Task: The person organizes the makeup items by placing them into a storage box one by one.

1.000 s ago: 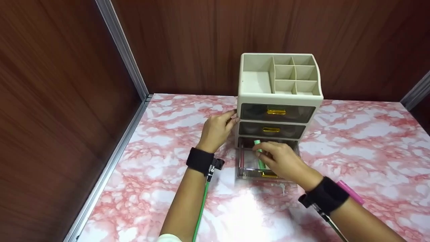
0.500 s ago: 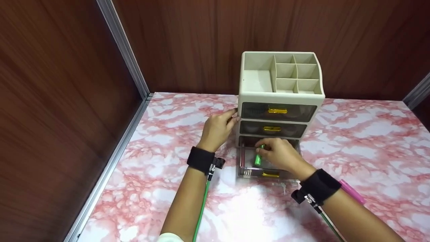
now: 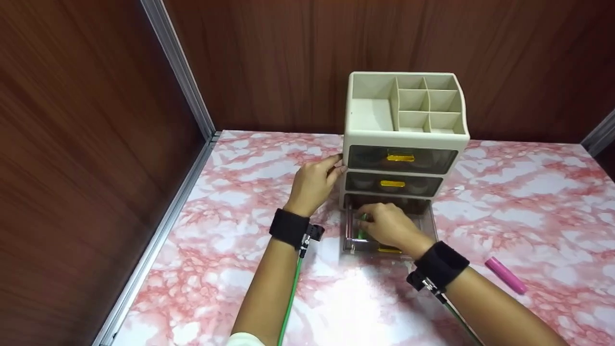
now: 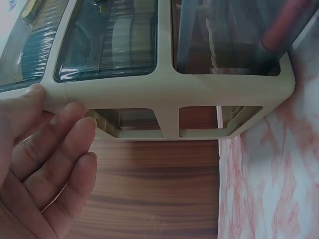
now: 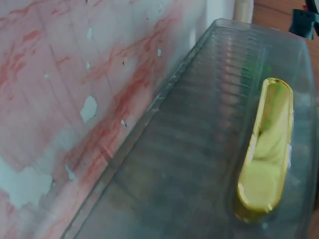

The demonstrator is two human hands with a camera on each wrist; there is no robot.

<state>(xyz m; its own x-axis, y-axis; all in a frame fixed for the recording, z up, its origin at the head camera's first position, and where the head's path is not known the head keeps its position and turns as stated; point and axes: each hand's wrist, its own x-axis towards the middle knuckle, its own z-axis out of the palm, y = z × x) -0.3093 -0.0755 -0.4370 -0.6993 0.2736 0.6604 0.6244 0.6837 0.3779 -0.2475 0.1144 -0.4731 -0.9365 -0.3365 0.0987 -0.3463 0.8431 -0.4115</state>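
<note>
A cream drawer organizer (image 3: pixel 406 137) stands on the table with its bottom drawer (image 3: pixel 367 247) pulled out. In the head view, my right hand (image 3: pixel 388 225) is down inside that drawer, pinching a green marker (image 3: pixel 361 233) near its left side. A dark red stick-like thing (image 3: pixel 349 223) lies along the drawer's left wall. My left hand (image 3: pixel 312 185) touches the organizer's left side, its thumb and fingertips at the front edge in the left wrist view. The right wrist view shows the clear drawer front (image 5: pixel 164 164) with its gold handle (image 5: pixel 266 149); the right hand is out of that view.
A pink marker (image 3: pixel 505 275) lies on the marbled table (image 3: pixel 230 240), right of the drawer. Two upper drawers with yellow handles (image 3: pixel 400 157) are closed. Brown wood panels (image 3: pixel 269 67) rise behind and at the left.
My right hand has moved left and lower into the drawer with the green marker, which has turned in the fingers. More of the pink marker shows. The left hand keeps its place on the organizer.
</note>
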